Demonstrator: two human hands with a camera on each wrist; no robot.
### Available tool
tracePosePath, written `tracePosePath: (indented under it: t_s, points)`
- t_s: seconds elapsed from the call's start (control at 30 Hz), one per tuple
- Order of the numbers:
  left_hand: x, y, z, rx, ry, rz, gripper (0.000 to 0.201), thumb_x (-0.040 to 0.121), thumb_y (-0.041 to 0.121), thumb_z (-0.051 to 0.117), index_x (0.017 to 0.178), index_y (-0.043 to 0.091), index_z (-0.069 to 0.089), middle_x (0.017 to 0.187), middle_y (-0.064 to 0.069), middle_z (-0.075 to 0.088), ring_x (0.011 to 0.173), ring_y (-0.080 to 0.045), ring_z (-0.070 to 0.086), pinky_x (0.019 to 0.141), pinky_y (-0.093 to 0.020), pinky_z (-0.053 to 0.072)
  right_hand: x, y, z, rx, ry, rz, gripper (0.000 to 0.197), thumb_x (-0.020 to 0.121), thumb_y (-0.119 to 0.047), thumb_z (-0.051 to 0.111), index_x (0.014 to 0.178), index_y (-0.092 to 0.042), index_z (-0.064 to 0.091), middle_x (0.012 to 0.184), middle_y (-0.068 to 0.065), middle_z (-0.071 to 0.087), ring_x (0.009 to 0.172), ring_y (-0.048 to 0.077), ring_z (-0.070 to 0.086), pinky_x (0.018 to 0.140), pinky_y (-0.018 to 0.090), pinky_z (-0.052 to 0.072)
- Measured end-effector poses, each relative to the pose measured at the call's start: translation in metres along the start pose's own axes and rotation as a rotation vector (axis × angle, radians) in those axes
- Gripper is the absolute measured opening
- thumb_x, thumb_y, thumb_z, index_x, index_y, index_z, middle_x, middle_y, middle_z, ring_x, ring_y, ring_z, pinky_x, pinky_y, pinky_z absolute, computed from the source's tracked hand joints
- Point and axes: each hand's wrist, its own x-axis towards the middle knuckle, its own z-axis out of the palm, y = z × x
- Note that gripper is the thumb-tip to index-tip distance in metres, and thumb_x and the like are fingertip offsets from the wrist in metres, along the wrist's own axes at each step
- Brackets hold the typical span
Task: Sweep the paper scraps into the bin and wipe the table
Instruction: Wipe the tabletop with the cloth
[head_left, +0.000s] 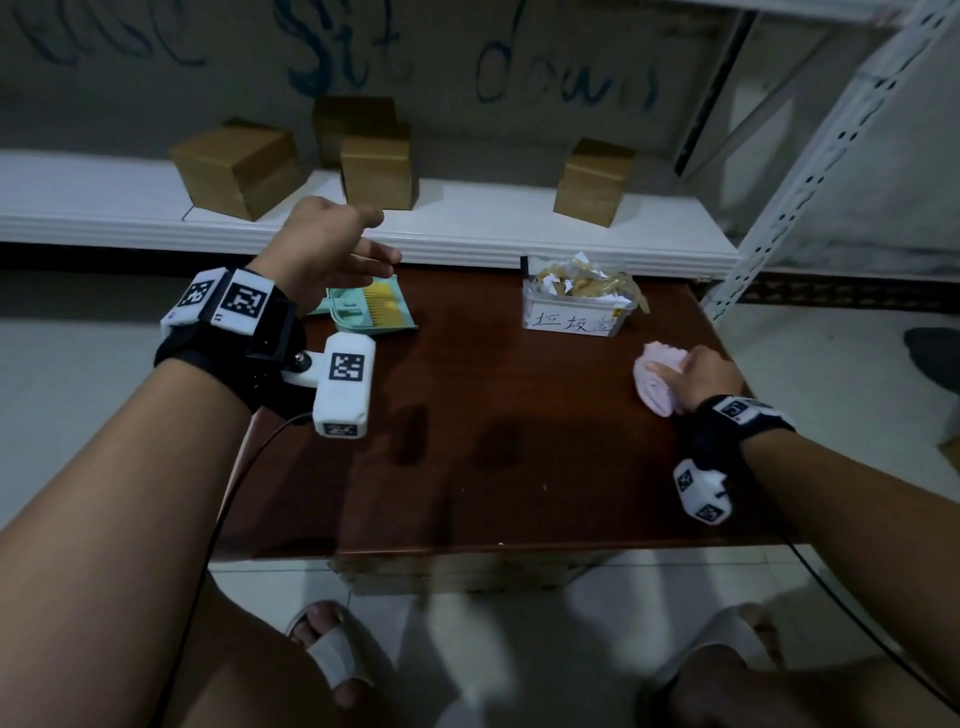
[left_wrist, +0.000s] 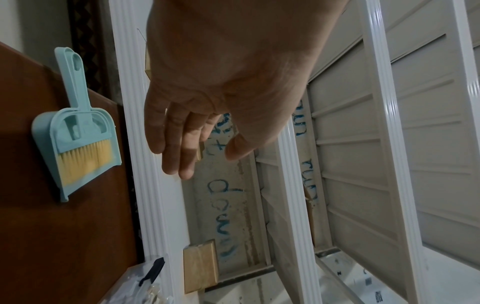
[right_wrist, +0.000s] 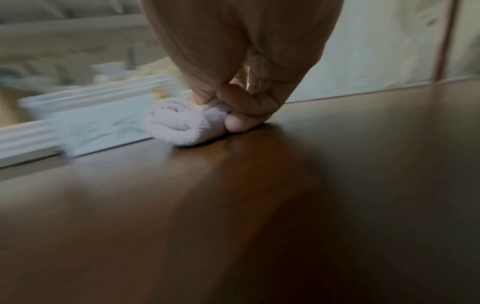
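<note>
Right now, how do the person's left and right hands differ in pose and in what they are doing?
The left hand is raised above the table, fingers straight, holding nothing; the right hand is down on the table, fingers curled round the pink cloth. The left hand hovers over the dustpan and brush; the right sits near the bin. Both wear black wrist straps.

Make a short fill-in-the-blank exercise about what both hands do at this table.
1. The right hand grips a rolled pink ____ on the brown wooden table.
2. The left hand holds ____.
3. The yellow-bristled brush lies in the light blue plastic ____.
4. The paper scraps are in the clear plastic ____.

Missing: cloth; nothing; dustpan; bin
</note>
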Motion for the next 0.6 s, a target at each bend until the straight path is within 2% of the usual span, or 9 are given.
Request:
tracePosePath:
  t_s: [0.1,0.17,0.23,0.3,0.4,0.47,0.53,0.6]
  points:
    - [0.000,-0.001,-0.002,-0.006,-0.002,-0.001,0.039,0.102,0.030,0.054,0.134,0.010,0.048,0.094,-0.012,0.080,0.092,-0.025,0.078,0.082,-0.036,0.057,0.010,0.031,-0.012,-0.029,0.009,0.075,0.058,0.088,-0.063,0.070,0.092,-0.005,0.064,0.106,0.025,0.072,0.099,0.042,0.069,0.079,0.037,0.046]
    - [0.000,-0.001,-0.003,-0.001,0.001,0.001,0.039,0.102,0.031,0.054,0.133,0.010,0.048,0.094,-0.011,0.080,0.091,-0.025,0.078,0.076,-0.033,0.057,0.015,0.050,-0.020,-0.050,-0.001,0.131,0.058,0.092,-0.059,0.068,0.095,-0.001,0.070,0.105,0.026,0.073,0.099,0.042,0.070,0.082,0.037,0.048]
    - [0.000,-0.001,-0.004,0.003,0.005,0.002,0.040,0.102,0.032,0.054,0.134,0.010,0.048,0.094,-0.011,0.080,0.091,-0.023,0.079,0.072,-0.031,0.055,0.017,0.067,-0.027,-0.074,-0.022,0.181,0.051,0.092,-0.046,0.074,0.099,0.005,0.073,0.102,0.026,0.072,0.100,0.041,0.071,0.083,0.037,0.049]
    - [0.000,-0.001,-0.004,-0.003,0.006,0.006,0.040,0.102,0.031,0.054,0.135,0.009,0.047,0.094,-0.012,0.080,0.092,-0.024,0.078,0.072,-0.031,0.054,0.017,0.080,-0.030,-0.078,-0.026,0.211,0.041,0.091,-0.034,0.078,0.093,0.006,0.070,0.092,0.022,0.067,0.098,0.041,0.070,0.079,0.037,0.046]
    - [-0.002,0.000,-0.005,-0.006,0.004,0.009,0.040,0.102,0.031,0.054,0.134,0.008,0.047,0.094,-0.012,0.080,0.094,-0.025,0.078,0.071,-0.031,0.053,0.014,0.090,-0.034,-0.071,0.023,0.243,0.044,0.092,-0.039,0.076,0.085,0.004,0.067,0.085,0.021,0.062,0.087,0.041,0.068,0.074,0.036,0.044]
    - [-0.003,0.000,-0.005,-0.003,0.002,0.008,0.040,0.102,0.031,0.054,0.135,0.009,0.047,0.095,-0.012,0.080,0.093,-0.024,0.078,0.071,-0.031,0.053,0.014,0.093,-0.037,-0.084,-0.005,0.261,0.043,0.092,-0.037,0.076,0.094,0.005,0.070,0.089,0.024,0.065,0.094,0.042,0.069,0.076,0.037,0.047]
    - [-0.004,0.001,-0.004,-0.006,0.000,0.008,0.040,0.102,0.031,0.054,0.135,0.010,0.046,0.095,-0.012,0.080,0.094,-0.025,0.078,0.072,-0.031,0.054,0.016,0.093,-0.039,-0.067,-0.028,0.251,0.050,0.094,-0.043,0.072,0.104,0.005,0.071,0.093,0.024,0.065,0.102,0.043,0.068,0.078,0.038,0.045]
    - [-0.004,0.001,-0.005,-0.016,-0.002,0.008,0.040,0.102,0.031,0.054,0.135,0.010,0.046,0.095,-0.012,0.080,0.094,-0.025,0.078,0.070,-0.031,0.054,0.020,0.088,-0.040,-0.071,-0.021,0.274,0.050,0.093,-0.041,0.073,0.107,0.007,0.070,0.101,0.027,0.068,0.104,0.044,0.068,0.077,0.037,0.044]
